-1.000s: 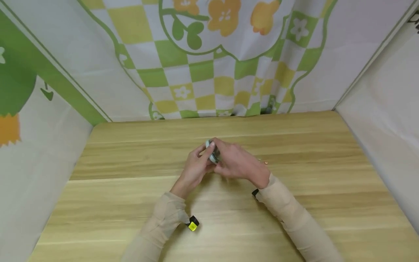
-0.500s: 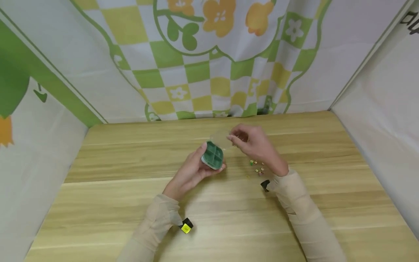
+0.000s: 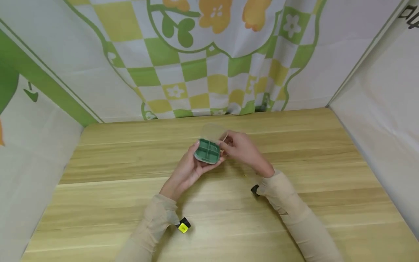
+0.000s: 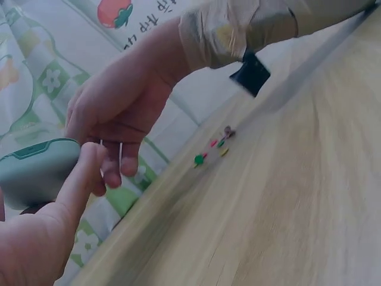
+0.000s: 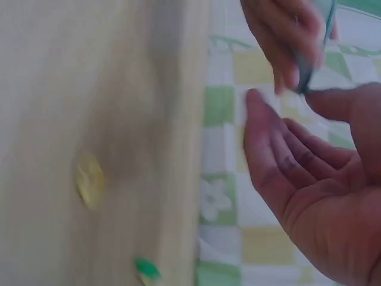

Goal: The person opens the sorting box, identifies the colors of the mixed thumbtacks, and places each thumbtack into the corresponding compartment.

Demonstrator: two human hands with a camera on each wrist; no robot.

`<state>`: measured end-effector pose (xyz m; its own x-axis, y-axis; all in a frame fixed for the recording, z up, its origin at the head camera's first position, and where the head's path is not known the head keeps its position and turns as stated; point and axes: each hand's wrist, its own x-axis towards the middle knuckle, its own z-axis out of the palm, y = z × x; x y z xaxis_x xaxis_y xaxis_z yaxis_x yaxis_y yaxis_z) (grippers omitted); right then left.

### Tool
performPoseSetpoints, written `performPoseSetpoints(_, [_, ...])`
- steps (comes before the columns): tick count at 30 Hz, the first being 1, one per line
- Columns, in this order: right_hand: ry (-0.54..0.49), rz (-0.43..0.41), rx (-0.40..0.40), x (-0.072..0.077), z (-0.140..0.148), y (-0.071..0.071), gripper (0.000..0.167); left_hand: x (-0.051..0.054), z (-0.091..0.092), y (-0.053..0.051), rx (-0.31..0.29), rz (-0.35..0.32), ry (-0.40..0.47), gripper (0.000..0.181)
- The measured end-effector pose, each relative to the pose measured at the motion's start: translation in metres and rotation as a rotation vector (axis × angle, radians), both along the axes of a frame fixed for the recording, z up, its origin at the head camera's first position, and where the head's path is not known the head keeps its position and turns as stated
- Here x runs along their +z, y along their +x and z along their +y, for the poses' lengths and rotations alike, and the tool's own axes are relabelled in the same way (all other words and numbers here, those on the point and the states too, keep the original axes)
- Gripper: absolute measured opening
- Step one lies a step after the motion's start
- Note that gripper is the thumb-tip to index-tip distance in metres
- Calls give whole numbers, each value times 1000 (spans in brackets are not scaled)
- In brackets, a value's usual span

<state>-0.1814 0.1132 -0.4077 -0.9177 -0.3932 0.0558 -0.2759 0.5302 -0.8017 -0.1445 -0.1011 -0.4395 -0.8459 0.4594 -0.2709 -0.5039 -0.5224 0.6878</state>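
Note:
My left hand (image 3: pixel 184 169) holds a small green box (image 3: pixel 208 151) with four compartments, thumb on its left rim and fingers beneath. Its clear lid (image 3: pixel 212 131) stands raised at the back. Beside the box's right edge is my right hand (image 3: pixel 245 149). The right wrist view shows that hand (image 5: pixel 327 196) with fingers loosely bent and apart, its thumb tip at the edge of the box (image 5: pixel 326 18). In the left wrist view the box (image 4: pixel 41 179) hides part of the right fingers. I cannot make out any small piece pinched.
Several small coloured pieces, among them a green one (image 4: pixel 199 159) and a yellow one (image 5: pixel 89 180), lie on the wooden table (image 3: pixel 124 207) under the right forearm. A patterned curtain (image 3: pixel 196 72) hangs behind the table's back edge.
My right hand opened the box's lid, moved off to the right, then came back to the box's right edge. The left hand has turned the compartments upward and shifted slightly left.

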Motion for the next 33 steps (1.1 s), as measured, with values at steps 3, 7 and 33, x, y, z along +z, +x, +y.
performPoseSetpoints(3, [-49, -72, -15, -3, -6, 0, 21, -1, -6, -4, -8, 21, -15, 58])
performPoseSetpoints(7, [-109, -136, -33, -10, -9, 2, 20, -9, -22, -4, -74, 49, -91, 59])
performPoseSetpoints(33, [127, -175, -16, -25, -29, 8, 23, -16, -50, -9, -92, 308, -886, 43])
